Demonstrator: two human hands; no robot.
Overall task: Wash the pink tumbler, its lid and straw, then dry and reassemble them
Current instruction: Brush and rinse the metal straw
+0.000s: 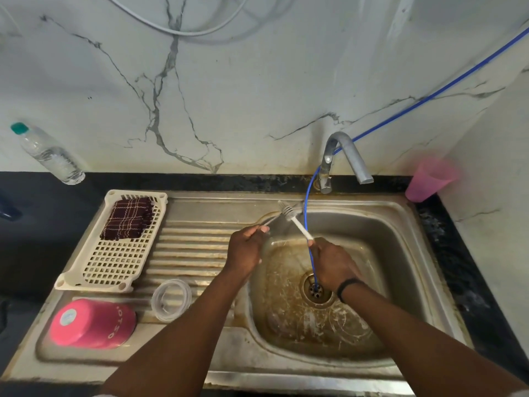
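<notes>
The pink tumbler [91, 325] stands upside down on the steel drainboard at the lower left. Its clear lid [171, 300] lies just to the right of it. Over the sink's left edge, my left hand [246, 250] pinches a thin clear straw [272, 221] that points up and to the right. My right hand [332, 262] grips the white handle of a small bristle brush [297, 224]. The brush's head meets the straw's far end near the back of the basin; the contact is blurred.
The steel sink basin [400, 253] has a stained floor and a drain. A blue hose [307, 213] runs from the faucet [343, 156] down into the drain. A cream basket [114, 267] holds a checked cloth [128, 217]. A water bottle [48, 153] and a pink cup [426, 181] stand on the counter.
</notes>
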